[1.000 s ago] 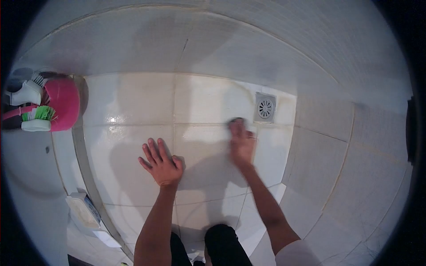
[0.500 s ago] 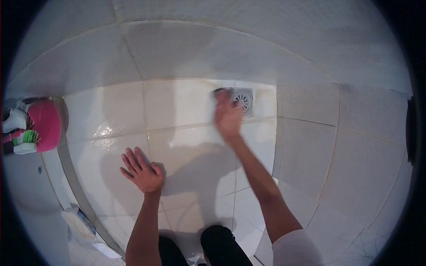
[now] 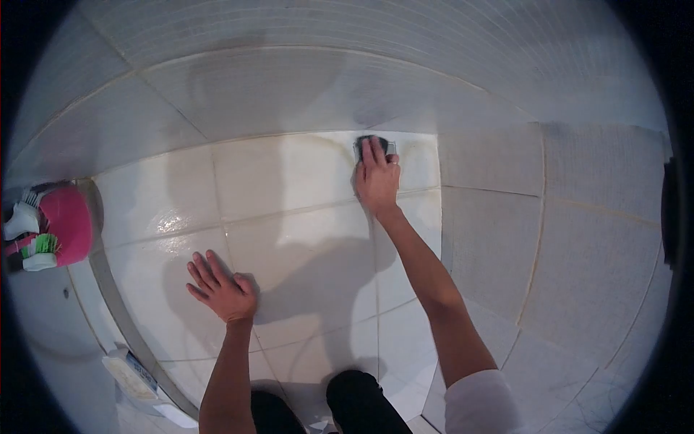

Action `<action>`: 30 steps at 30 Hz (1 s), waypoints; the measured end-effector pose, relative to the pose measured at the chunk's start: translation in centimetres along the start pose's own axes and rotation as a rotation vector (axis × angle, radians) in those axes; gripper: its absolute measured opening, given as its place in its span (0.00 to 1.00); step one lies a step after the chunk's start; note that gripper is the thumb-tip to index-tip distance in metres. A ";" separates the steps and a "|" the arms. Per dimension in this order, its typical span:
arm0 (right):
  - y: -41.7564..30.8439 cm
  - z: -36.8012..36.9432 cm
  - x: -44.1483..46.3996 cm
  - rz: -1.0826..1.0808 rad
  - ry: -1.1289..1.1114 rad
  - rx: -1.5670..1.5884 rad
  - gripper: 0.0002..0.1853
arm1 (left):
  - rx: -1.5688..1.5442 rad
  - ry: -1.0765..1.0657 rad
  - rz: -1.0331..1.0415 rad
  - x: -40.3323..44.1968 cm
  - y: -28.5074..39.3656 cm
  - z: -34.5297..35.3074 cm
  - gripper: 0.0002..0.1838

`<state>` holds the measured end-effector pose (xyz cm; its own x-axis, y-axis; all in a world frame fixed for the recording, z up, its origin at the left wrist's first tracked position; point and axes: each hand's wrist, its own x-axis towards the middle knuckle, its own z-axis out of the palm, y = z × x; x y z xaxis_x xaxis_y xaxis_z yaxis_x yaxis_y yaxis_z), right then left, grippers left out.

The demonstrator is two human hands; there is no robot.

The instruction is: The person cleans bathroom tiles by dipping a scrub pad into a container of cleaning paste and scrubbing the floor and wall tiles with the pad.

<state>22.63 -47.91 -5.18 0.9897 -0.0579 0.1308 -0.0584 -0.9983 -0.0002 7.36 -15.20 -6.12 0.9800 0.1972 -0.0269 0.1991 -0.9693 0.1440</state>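
My right hand (image 3: 377, 181) presses down on a dark scrubbing pad (image 3: 372, 145), its fingers stretched over the top. The pad lies on the square metal floor drain (image 3: 391, 147) near the wall and covers most of it; the pad's underside is hidden. Flat on the wet floor tiles (image 3: 296, 177), my left hand (image 3: 223, 289) has its fingers spread and holds nothing.
Tiled walls rise behind the drain and on the right. At the left, beyond a raised floor edge (image 3: 119, 289), are a pink container (image 3: 66, 224), a green-bristled brush (image 3: 42, 249) and a white package (image 3: 130, 372). My knees (image 3: 354, 394) are at the bottom.
My right hand and the dark pad have shifted from the drain's left side onto the drain. My left hand stays planted on the floor. The camera view has turned slightly.
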 end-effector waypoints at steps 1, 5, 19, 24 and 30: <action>1.3 -0.1 -0.9 -0.075 -0.001 0.046 0.22 | -0.003 -0.001 0.002 -0.1 -0.1 0.0 0.38; 14.8 1.9 -1.3 0.195 -0.065 -0.124 0.27 | 0.007 -0.002 -0.001 0.0 -0.3 0.1 0.38; 16.2 0.6 -1.0 0.080 -0.118 -0.214 0.25 | 0.000 -0.014 0.007 0.0 -0.1 -0.2 0.36; 14.9 0.5 0.9 0.201 -0.058 -0.197 0.24 | 0.030 -0.002 0.010 0.1 -0.2 -0.1 0.36; 17.4 -10.5 2.8 -0.165 -0.288 -0.848 0.15 | 0.015 0.034 0.012 0.1 0.0 -0.3 0.34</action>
<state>23.05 -65.36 5.57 0.9818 -0.0280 -0.1879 0.1229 -0.6605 0.7407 7.41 -15.12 -5.84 0.9816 0.1905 0.0083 0.1879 -0.9736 0.1294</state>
